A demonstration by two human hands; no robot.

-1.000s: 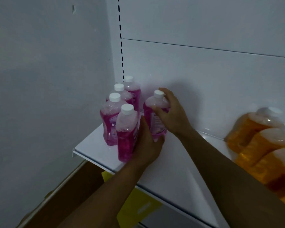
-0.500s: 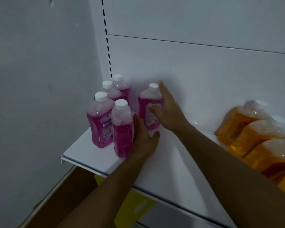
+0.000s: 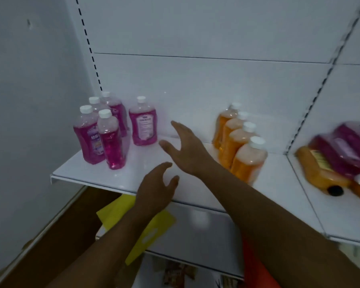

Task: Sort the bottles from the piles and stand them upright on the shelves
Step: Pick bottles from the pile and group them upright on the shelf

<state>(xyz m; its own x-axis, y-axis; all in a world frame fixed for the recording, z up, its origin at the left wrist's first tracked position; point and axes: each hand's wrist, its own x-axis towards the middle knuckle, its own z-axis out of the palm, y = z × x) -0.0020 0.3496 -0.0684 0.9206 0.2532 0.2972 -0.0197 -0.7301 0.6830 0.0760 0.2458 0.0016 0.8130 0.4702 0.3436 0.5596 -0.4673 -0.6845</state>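
Five pink bottles (image 3: 112, 129) stood upright at the shelf's (image 3: 87, 175) left rear corner; left hand (image 3: 156, 190) and right hand (image 3: 185, 148) hovered empty, fingers spread, near its front edge.

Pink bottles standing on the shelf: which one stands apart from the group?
The pink bottle with its white back label facing out, standing alone nearest the right hand; the other four cluster at the shelf's left end.

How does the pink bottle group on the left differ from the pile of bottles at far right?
The five pink bottles with white caps stand upright; the pile of bottles lies on its side. The group is all pink; the pile mixes pink and orange. The group sits at the left end of the white shelf, the pile in the next bay. Neither is touched by a hand.
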